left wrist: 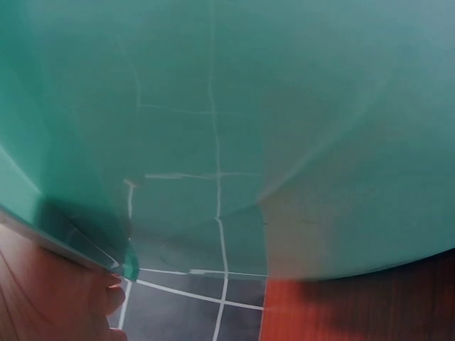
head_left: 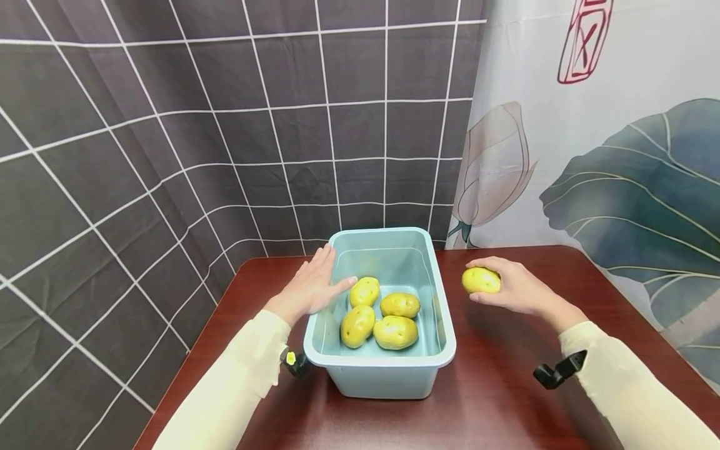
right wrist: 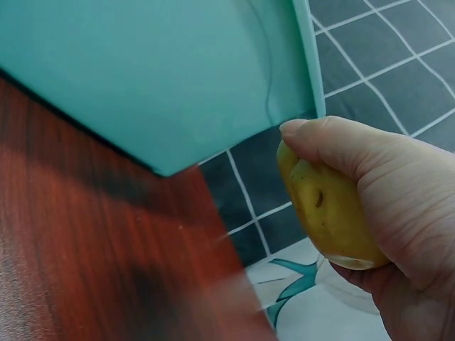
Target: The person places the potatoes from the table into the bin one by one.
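A light blue plastic bin (head_left: 379, 361) stands on the table with several yellow potatoes (head_left: 395, 332) lying on its floor. To the right of the bin, my right hand (head_left: 514, 287) grips another potato (head_left: 481, 280) above the table, thumb on one side and fingers on the other. That same potato (right wrist: 330, 209) shows closely in the right wrist view, its far side hidden by the hand. My left hand (head_left: 312, 284) rests on the bin's left rim with fingers straight and thumb reaching over the inside. In the left wrist view the bin wall (left wrist: 213, 142) fills most of the picture.
The dark red wooden table (head_left: 495, 400) runs around the bin. Behind it hangs a grey curtain (head_left: 292, 137) with white grid lines, and a white curtain (head_left: 523, 62) with flower and leaf prints at right. Each wrist carries a small black camera mount (head_left: 559, 370).
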`<state>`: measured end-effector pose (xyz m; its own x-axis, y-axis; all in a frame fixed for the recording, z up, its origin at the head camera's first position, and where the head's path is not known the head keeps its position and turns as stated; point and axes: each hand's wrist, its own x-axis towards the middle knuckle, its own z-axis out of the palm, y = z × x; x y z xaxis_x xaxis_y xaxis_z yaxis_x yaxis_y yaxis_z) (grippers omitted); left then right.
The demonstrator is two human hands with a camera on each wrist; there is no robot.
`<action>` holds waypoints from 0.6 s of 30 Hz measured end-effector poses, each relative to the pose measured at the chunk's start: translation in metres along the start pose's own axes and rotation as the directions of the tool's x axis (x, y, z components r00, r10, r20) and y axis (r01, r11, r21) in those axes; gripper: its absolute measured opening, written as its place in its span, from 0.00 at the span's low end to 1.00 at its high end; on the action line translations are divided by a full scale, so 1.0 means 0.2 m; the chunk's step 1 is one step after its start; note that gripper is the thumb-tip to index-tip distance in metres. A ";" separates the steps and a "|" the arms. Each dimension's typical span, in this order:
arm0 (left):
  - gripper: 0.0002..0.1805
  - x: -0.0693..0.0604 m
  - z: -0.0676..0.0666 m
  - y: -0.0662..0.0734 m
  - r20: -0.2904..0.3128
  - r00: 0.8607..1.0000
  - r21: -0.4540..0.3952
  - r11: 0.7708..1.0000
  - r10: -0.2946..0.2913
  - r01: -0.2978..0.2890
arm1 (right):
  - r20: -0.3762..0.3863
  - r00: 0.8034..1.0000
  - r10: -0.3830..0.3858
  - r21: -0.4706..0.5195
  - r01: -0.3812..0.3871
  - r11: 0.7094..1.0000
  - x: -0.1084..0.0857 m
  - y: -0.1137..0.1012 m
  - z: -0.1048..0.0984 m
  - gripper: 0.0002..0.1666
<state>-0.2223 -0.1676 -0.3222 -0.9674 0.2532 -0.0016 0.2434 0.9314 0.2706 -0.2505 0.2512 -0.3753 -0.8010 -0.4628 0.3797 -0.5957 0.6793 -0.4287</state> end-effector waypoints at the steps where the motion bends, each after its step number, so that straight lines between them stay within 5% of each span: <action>1: 0.51 0.00 0.00 0.00 0.001 1.000 0.004 1.000 0.000 0.000 | -0.003 1.000 -0.009 -0.002 0.009 1.000 0.00 -0.01 -0.01 0.37; 18: 0.51 0.01 0.01 -0.01 0.004 1.000 0.006 1.000 -0.005 0.005 | -0.042 0.995 -0.088 -0.055 0.085 0.995 0.16 -0.18 -0.17 0.33</action>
<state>-0.2240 -0.1685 -0.3240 -0.9683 0.2498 -0.0068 0.2391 0.9343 0.2645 -0.2530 0.2314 -0.3209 -0.7425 -0.4963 0.4499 -0.6577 0.6674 -0.3492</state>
